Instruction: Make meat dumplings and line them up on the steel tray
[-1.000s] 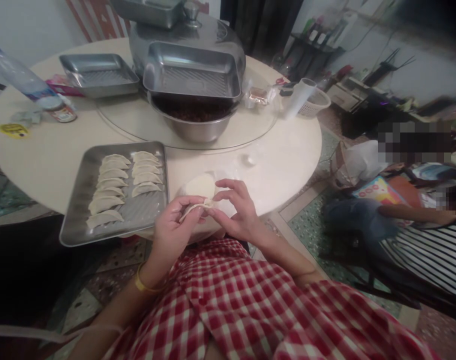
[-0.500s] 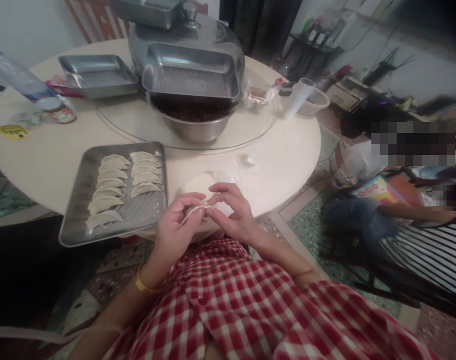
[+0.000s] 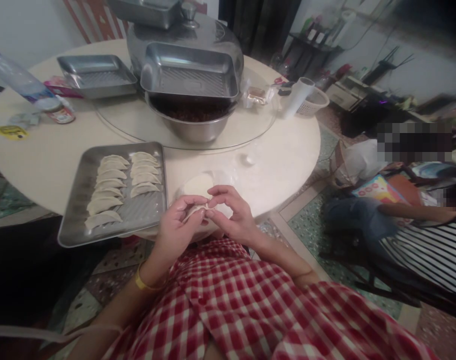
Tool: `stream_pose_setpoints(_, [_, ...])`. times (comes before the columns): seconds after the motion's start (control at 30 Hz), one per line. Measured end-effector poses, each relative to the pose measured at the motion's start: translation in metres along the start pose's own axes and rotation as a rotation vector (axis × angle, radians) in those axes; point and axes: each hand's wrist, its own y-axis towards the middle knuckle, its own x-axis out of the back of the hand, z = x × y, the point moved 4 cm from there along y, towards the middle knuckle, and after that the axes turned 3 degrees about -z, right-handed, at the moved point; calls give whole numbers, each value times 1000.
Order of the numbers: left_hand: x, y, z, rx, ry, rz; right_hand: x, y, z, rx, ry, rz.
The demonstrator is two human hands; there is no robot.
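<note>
Between my two hands, over the table's near edge, is a folded dumpling, mostly hidden by fingers. My left hand is closed on its left part, thumb against index finger. With thumb and forefinger, my right hand pinches its edge at the right end. Just beyond the hands lie pale round dumpling wrappers on clear plastic. To the left, a metal tray holds two rows of folded dumplings.
A steel bowl of dark filling sits on the glass turntable, partly covered by an empty metal tray. A large lidded pan stands behind. At left lie a plastic bottle and a jar. A person in stripes sits at right.
My fingers have shifted slightly along the dumpling's edge, the right fingertips closing in on its rim. Both hands stay in nearly the same place; the table things have not moved.
</note>
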Motion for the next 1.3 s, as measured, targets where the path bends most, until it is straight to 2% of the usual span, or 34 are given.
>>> stream_pose_setpoints(0.27, [0, 2, -1, -40, 24, 10, 3, 0, 3, 30, -61, -11])
stream_pose_setpoints(0.47, [-4, 1, -1, 14, -31, 50, 4, -1, 2, 69, -133, -121])
stream_pose_setpoints(0.6, [-5, -1, 1, 90, -74, 21, 2, -3, 4, 195, -279, -216])
stream_pose_setpoints(0.73, [-4, 0, 2, 84, -91, -24, 1, -6, 5, 323, -315, -246])
stream_pose_setpoints(0.9, [0, 1, 2, 93, -163, -91, 3, -7, -2, 238, -302, -211])
stream_pose_setpoints(1.13, [0, 2, 8, 99, -188, -69, -1, -9, -3, 278, -325, -257])
stream_pose_setpoints(1.3, [0, 1, 9, 105, -151, -88, -6, -13, -9, 221, -333, -218])
